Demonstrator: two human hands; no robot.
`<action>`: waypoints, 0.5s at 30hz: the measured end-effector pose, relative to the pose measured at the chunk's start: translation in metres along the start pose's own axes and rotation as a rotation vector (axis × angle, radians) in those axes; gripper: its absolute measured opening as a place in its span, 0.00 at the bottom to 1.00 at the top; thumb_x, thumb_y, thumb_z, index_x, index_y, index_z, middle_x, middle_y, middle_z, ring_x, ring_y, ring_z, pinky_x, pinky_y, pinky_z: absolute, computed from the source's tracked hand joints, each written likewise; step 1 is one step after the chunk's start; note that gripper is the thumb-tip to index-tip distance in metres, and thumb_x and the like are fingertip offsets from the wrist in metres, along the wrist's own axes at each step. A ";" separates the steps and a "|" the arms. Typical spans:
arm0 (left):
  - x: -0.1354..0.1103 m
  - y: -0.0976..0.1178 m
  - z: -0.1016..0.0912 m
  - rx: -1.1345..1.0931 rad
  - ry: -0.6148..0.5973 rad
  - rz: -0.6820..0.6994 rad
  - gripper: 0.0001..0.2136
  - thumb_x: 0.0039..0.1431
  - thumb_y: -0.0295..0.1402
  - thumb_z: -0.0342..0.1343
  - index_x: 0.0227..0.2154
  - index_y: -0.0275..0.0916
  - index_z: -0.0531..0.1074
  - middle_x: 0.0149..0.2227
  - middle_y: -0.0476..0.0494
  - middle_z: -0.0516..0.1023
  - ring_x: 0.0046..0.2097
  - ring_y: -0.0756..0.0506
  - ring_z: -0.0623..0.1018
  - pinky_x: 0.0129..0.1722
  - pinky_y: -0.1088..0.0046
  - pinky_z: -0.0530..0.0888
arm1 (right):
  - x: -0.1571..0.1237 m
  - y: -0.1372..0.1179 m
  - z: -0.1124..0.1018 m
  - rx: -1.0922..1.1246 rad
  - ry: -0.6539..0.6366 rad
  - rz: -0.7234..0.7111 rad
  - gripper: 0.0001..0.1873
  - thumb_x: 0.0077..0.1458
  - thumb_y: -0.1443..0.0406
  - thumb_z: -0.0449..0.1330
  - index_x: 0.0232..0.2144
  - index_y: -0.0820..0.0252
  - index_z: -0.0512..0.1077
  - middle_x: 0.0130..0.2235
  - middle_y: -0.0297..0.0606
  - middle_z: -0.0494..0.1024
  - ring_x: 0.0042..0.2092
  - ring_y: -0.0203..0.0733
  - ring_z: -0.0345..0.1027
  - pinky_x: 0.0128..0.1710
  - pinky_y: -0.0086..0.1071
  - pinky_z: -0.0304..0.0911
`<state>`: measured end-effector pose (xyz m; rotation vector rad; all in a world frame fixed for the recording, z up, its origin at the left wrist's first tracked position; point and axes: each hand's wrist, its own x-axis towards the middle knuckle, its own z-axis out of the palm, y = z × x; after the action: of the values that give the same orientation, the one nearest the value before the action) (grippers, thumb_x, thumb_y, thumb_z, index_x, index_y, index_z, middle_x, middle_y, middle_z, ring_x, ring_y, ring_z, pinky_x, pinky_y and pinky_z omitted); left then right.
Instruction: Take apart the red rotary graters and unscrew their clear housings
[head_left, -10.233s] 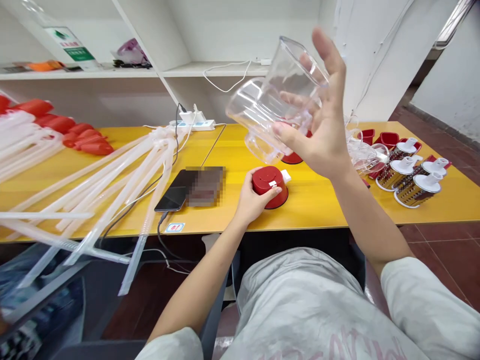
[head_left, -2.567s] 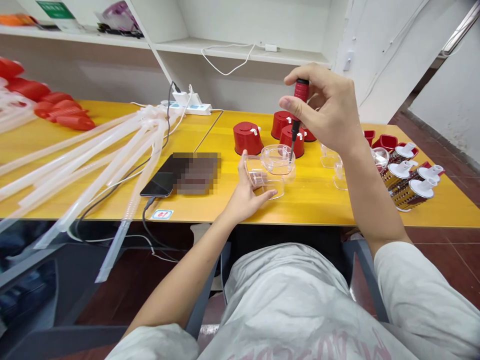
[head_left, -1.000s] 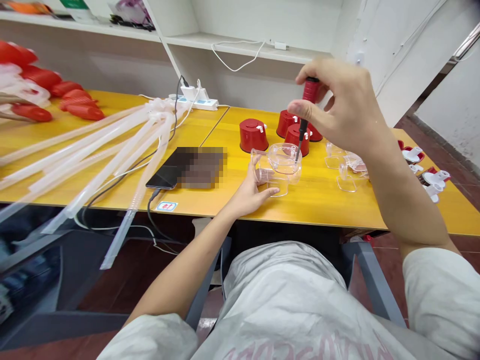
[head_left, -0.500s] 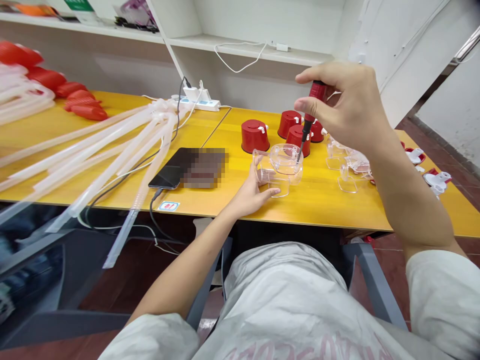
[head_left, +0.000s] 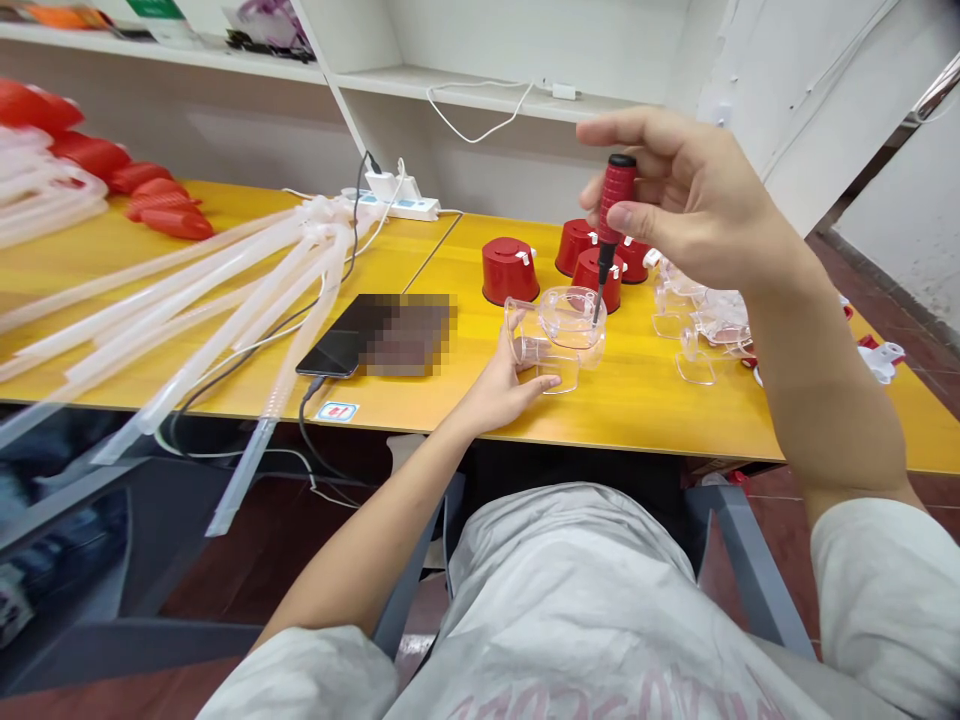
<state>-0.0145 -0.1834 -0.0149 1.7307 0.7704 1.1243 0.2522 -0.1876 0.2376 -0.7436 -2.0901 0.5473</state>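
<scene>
My left hand (head_left: 511, 375) is closed round the left side of a clear plastic housing (head_left: 559, 335), which rests on the yellow table (head_left: 630, 400). In my right hand (head_left: 694, 195) is a screwdriver with a ribbed red handle (head_left: 616, 195) and black cap, held between thumb and fingers with the index finger raised off it. The screwdriver stands nearly upright, leaning slightly. Its dark shaft reaches down to the right side of the housing; whether a screw sits under the tip is too small to tell.
Several red cups (head_left: 510, 270) with white fittings stand behind the housing. More clear plastic parts (head_left: 712, 325) lie to the right, partly behind my forearm. A black phone (head_left: 349, 335) with a cable, a power strip (head_left: 397, 205) and long translucent tubes (head_left: 225, 290) are on the left.
My right hand has turned and its fingers have loosened, showing more of the screwdriver's handle, which now stands more upright. My left hand and the housing have stayed in place.
</scene>
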 end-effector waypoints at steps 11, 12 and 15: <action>0.000 -0.004 -0.001 0.004 0.001 0.007 0.63 0.67 0.52 0.78 0.88 0.51 0.37 0.70 0.25 0.76 0.72 0.24 0.82 0.76 0.25 0.75 | -0.003 0.002 -0.005 0.020 -0.023 -0.008 0.24 0.63 0.56 0.76 0.60 0.39 0.81 0.49 0.35 0.89 0.51 0.53 0.85 0.55 0.52 0.84; 0.000 -0.003 0.000 0.002 0.003 0.005 0.64 0.67 0.52 0.78 0.89 0.51 0.36 0.71 0.25 0.75 0.72 0.24 0.81 0.76 0.25 0.75 | -0.003 0.001 -0.005 -0.023 -0.021 0.000 0.22 0.64 0.55 0.76 0.58 0.39 0.81 0.50 0.36 0.88 0.52 0.53 0.84 0.55 0.52 0.83; 0.001 -0.002 0.001 -0.009 0.007 0.000 0.65 0.67 0.52 0.78 0.89 0.49 0.35 0.71 0.24 0.76 0.73 0.23 0.81 0.78 0.23 0.71 | -0.004 0.000 -0.002 -0.251 0.104 -0.002 0.13 0.68 0.54 0.74 0.53 0.42 0.82 0.51 0.37 0.87 0.52 0.53 0.82 0.56 0.51 0.82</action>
<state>-0.0138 -0.1824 -0.0164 1.7195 0.7684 1.1333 0.2560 -0.1903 0.2367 -0.8929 -2.0831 0.2412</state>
